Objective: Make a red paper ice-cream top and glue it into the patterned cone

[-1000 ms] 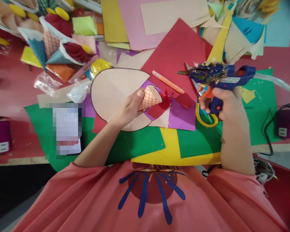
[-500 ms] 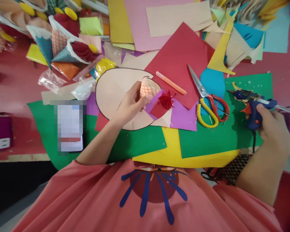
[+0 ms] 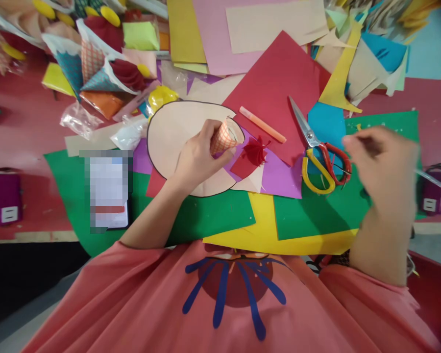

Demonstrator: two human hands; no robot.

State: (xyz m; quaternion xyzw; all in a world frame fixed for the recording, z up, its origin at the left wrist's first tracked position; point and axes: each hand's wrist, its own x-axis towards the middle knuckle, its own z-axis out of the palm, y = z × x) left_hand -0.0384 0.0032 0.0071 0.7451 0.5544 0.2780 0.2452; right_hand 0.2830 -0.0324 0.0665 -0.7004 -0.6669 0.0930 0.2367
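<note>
My left hand (image 3: pixel 202 157) grips a small orange-checked paper cone (image 3: pixel 226 138) with its opening turned toward the right, above a large cream paper circle (image 3: pixel 169 132) edged in black. Just right of the cone, a dark red folded paper piece (image 3: pixel 255 153) lies on purple paper. My right hand (image 3: pixel 382 157) is raised over the green sheet, right of the scissors (image 3: pixel 318 152) with one red and one yellow handle. Its thumb and fingertips are pinched together; whatever might be between them is too small to make out. The glue gun is mostly hidden behind this hand.
An orange marker (image 3: pixel 262 125) lies on a red sheet (image 3: pixel 279 73). A phone (image 3: pixel 108 191) rests at the left on green paper. Finished paper cones (image 3: pixel 64 54) and plastic packets fill the upper left. Paper scraps (image 3: pixel 367 63) are heaped at the upper right.
My right hand has let go of the blue glue gun and moved left toward the scissors, its fingers now pinched. The cone in my left hand has tilted, so its opening shows.
</note>
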